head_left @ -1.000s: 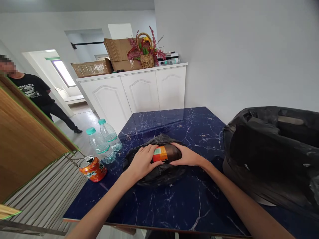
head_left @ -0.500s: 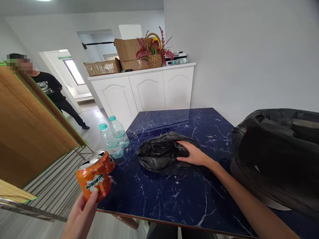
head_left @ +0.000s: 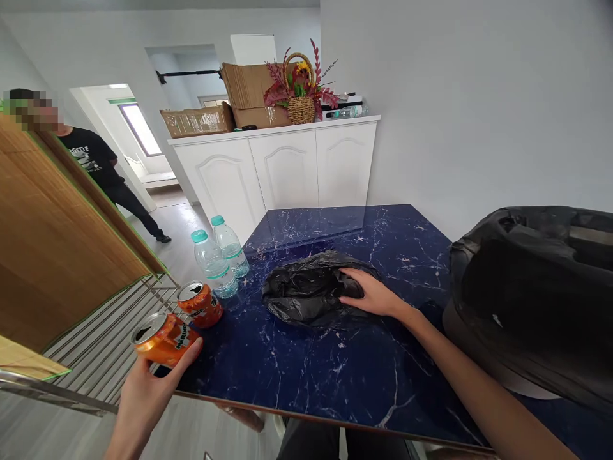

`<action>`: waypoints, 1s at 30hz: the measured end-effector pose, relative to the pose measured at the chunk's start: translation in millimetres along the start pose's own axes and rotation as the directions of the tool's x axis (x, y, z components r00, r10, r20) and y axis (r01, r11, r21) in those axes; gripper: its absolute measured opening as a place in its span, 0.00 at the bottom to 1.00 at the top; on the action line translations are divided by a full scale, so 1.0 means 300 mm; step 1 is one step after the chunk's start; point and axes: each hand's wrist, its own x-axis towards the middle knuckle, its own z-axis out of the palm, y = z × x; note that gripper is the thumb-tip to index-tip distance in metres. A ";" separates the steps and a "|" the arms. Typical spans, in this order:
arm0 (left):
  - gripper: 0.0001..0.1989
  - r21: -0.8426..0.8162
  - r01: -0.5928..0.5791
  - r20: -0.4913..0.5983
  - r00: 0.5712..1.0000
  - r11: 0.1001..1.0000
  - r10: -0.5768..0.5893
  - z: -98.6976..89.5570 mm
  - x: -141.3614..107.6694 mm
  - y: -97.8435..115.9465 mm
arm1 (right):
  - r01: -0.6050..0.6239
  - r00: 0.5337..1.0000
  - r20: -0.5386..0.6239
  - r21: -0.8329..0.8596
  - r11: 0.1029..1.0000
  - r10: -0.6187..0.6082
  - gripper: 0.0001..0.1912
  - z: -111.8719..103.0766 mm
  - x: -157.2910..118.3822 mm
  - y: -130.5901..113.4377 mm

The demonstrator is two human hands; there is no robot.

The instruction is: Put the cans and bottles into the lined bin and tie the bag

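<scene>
My left hand is wrapped around an orange Mirinda soda can at the left edge of the blue marbled table. The can has an opened top and leans a little to the left. Just behind it stands a second orange soda can, also opened. A black plastic bag lies in the middle of the table with its mouth spread. My right hand grips the bag's right rim, fingers on the inside and partly hidden by the plastic.
Two clear bottles with teal caps, a nearer bottle and a farther bottle, stand behind the cans. A bin lined with black plastic takes up the right side. A metal rack is at left. A person stands beyond.
My left hand has brought its can down and to the left, so the can behind now shows fully. My right hand stays on the bag.
</scene>
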 end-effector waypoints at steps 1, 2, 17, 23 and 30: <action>0.39 0.036 -0.002 0.001 1.000 0.999 0.002 0.010 0.009 -0.003 | 0.004 1.000 -0.003 -0.001 1.000 -0.004 0.39 0.000 0.000 0.000; 0.38 0.065 -0.003 0.004 1.000 0.998 0.003 0.019 0.016 -0.003 | 0.008 1.000 -0.004 -0.001 1.000 -0.008 0.39 0.000 0.001 0.000; 0.42 0.127 -0.177 -0.032 0.983 0.976 0.182 0.079 0.066 -0.011 | -0.017 1.000 0.021 -0.004 1.000 0.017 0.39 -0.003 -0.008 -0.020; 0.56 0.069 -0.342 -0.273 0.897 0.937 0.348 0.052 0.019 -0.069 | -0.019 1.000 0.018 -0.014 1.000 0.019 0.43 0.007 -0.013 -0.021; 0.11 0.183 -0.833 -0.158 0.500 0.523 0.852 0.082 -0.167 0.012 | -0.043 0.999 -0.006 -0.060 0.997 0.043 0.57 0.010 -0.041 -0.080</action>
